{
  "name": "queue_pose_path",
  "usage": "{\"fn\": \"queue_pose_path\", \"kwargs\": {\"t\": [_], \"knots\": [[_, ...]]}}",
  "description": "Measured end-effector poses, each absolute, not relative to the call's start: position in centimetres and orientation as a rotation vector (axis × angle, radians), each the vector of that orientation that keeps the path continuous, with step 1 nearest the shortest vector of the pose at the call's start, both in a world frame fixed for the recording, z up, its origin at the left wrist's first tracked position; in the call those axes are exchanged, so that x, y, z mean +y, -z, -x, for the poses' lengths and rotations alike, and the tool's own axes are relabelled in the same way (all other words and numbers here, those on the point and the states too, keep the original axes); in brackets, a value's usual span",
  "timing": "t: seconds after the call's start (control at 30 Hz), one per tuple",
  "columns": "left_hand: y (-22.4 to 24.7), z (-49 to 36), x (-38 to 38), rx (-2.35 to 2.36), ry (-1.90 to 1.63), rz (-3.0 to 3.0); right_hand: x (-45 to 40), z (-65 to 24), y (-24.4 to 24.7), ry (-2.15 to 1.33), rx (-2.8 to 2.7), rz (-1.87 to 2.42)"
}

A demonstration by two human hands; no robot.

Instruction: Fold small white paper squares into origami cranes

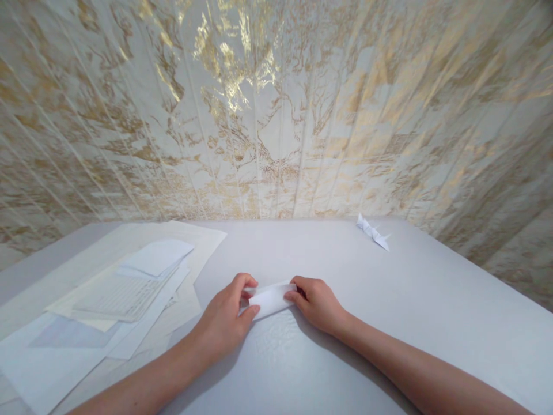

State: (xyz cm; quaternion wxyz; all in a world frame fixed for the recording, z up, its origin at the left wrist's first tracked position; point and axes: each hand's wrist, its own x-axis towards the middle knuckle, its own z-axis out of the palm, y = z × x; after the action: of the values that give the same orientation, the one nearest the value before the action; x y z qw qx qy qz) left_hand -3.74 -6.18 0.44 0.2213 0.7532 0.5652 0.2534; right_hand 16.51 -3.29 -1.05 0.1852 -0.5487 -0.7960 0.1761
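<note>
A folded white paper (273, 298) is held between my two hands, low over the middle of the table. My left hand (228, 316) grips its left end, with the thumb on the near face and the fingers curled behind the far edge. At the right end, my right hand (318, 302) pinches the paper between thumb and curled fingers. The paper forms a narrow strip, tilted slightly up to the right, and a layer shows along its upper edge.
Loose sheets (125, 288), one with writing on it, lie overlapping on the left of the white table (285, 248). Several small folded white paper shapes (372, 231) sit at the back right. A curtain (259, 115) with a gold pattern hangs behind the table.
</note>
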Motion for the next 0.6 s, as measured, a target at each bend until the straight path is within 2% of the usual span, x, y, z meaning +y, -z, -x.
{"fn": "queue_pose_path", "kwargs": {"t": [0.07, 0.23, 0.3, 0.6], "knots": [[-0.3, 3.5, -7.0, 1.521, -0.761, -2.322, -3.4, -16.3, 1.0, -0.409, -2.296, 1.573], [-1.3, 2.0, -9.7, 1.254, -0.115, -2.455, -3.5, -16.1, 0.8, -0.282, -2.408, 1.598], [-1.9, 1.5, -10.2, 1.246, 0.003, -2.409, -3.4, -15.9, 0.7, -0.261, -2.437, 1.614], [-1.6, 1.4, -9.7, 1.254, 0.051, -2.353, -3.2, -15.5, 0.3, -0.236, -2.464, 1.653]]}}
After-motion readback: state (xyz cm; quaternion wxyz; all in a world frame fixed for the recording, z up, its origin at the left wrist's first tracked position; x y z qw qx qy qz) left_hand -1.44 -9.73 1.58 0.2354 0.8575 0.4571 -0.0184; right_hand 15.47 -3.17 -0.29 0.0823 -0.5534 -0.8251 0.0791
